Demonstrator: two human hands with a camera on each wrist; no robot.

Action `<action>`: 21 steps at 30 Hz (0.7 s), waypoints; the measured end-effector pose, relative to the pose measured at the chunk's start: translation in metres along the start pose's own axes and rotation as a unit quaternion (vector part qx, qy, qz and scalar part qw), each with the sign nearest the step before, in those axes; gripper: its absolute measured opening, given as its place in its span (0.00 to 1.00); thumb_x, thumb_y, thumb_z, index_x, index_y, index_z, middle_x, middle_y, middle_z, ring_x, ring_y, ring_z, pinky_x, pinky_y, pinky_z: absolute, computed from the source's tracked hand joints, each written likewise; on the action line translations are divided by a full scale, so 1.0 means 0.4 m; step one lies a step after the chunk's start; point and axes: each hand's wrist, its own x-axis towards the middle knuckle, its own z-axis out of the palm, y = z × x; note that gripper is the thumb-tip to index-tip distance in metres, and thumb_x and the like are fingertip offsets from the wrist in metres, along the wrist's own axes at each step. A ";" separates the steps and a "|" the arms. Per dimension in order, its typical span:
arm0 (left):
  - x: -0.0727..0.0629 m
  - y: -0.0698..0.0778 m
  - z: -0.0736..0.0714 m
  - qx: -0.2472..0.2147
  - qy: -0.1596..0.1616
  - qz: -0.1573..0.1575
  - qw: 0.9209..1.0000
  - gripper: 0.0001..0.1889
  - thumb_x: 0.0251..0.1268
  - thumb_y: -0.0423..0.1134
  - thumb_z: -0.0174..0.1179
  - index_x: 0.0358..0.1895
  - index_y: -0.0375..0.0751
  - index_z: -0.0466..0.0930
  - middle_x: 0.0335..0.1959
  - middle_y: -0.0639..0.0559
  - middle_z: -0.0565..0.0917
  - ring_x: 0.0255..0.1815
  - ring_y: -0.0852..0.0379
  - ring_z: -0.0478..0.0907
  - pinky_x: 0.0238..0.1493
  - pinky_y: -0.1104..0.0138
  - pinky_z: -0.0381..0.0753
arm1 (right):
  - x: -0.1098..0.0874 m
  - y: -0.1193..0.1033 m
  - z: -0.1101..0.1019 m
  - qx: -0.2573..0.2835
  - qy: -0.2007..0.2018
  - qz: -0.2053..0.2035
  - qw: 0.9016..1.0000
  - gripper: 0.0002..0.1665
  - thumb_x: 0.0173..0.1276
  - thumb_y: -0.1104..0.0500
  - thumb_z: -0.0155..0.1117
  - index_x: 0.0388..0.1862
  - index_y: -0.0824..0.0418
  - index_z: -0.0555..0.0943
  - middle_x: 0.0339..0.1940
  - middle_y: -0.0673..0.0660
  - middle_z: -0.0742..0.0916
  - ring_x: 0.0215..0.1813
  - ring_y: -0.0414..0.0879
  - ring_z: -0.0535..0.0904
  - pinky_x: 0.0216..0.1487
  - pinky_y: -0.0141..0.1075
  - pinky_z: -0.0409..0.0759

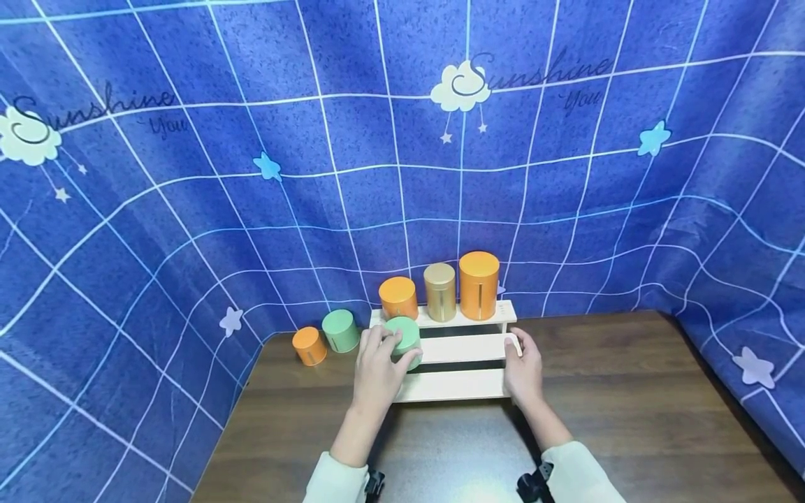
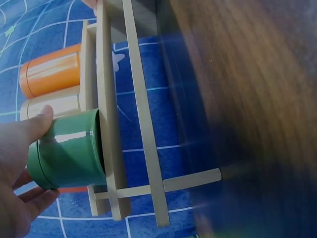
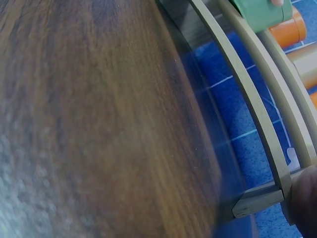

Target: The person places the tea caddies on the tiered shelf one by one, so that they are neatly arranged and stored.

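My left hand (image 1: 377, 370) grips a green lidded canister (image 1: 405, 331) between thumb and fingers, at the left end of the middle step of a pale wooden three-step rack (image 1: 468, 348). In the left wrist view the base of this green canister (image 2: 72, 151) is at the middle slat; whether its full weight rests there I cannot tell. My right hand (image 1: 523, 367) holds the rack's right end, thumb on top. On the top step stand a short orange canister (image 1: 399, 299), a slim gold canister (image 1: 440, 293) and a tall orange canister (image 1: 479, 286).
Left of the rack, a small orange canister (image 1: 309, 346) and another green canister (image 1: 340, 331) stand on the brown wooden table (image 1: 629, 398). A blue gridded curtain (image 1: 352, 195) hangs right behind the table's back edge.
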 end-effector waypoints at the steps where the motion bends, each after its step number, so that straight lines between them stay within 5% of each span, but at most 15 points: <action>1: 0.001 -0.001 0.000 0.001 0.000 0.002 1.000 0.27 0.46 0.48 0.85 0.48 0.36 0.92 0.41 0.50 0.81 0.45 0.50 0.75 0.47 0.59 0.84 | -0.001 0.000 0.000 0.001 0.000 0.001 1.000 0.24 0.83 0.62 0.54 0.73 0.69 0.73 0.73 0.72 0.79 0.75 0.60 0.72 0.79 0.56 0.67; 21: 0.008 0.011 -0.008 0.042 -0.024 -0.004 0.999 0.27 0.51 0.50 0.84 0.51 0.37 0.91 0.42 0.48 0.82 0.45 0.51 0.77 0.42 0.60 0.84 | 0.002 0.001 -0.002 0.007 -0.004 0.007 1.000 0.24 0.83 0.62 0.53 0.73 0.69 0.73 0.74 0.72 0.78 0.77 0.60 0.71 0.81 0.55 0.67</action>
